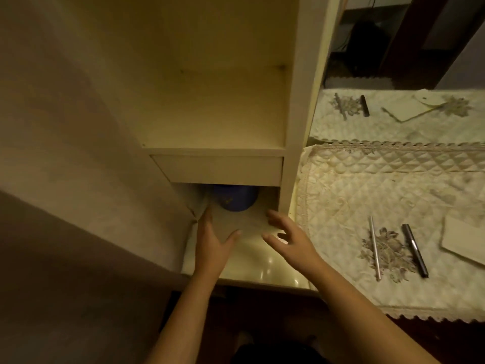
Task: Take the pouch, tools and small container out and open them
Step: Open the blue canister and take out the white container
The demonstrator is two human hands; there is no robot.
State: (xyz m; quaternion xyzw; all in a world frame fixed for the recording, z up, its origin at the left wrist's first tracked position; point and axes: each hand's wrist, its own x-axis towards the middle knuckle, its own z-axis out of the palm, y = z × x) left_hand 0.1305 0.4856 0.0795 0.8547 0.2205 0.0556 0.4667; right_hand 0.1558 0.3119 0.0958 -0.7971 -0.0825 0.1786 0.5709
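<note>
A: Reaching into the low opening under the shelf unit (294, 101), both hands are spread; the left hand (211, 240) lies flat on a pale flat piece (236, 222), fingers open around its near corner; whether that piece is the pouch I cannot tell.

B: And the right hand (288, 239)?

A: Open too, fingers splayed, just beside the piece's right edge; it grips nothing.

B: Where is the small container?

A: A blue round container (236, 198) sits at the back of the opening, half hidden under the drawer front (217, 169), just beyond the flat piece.

B: The tools?

A: On the quilted cloth (367, 185) to the right; a silver pen (374, 248) and a dark pen (414, 249) lie near each other, apart from the hands.
</note>
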